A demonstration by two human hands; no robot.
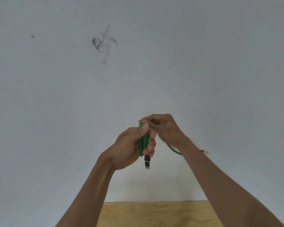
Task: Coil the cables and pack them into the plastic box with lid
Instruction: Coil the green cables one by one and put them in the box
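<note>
A green cable (142, 142) is folded into a few upright loops in front of a pale wall. My left hand (129, 148) is closed around the bundle, thumb on top. A black plug with a clear tip (147, 163) hangs below that fist. My right hand (164, 126) pinches the top of the loops from the right. A loose stretch of the cable (174, 149) curves down behind my right wrist, and its far connector (205, 151) shows just past the forearm. The plastic box is not in view.
A wooden table top (154, 213) shows at the bottom centre between my forearms. On the wall at upper left, a small metal fitting (95, 42) is stuck under clear tape.
</note>
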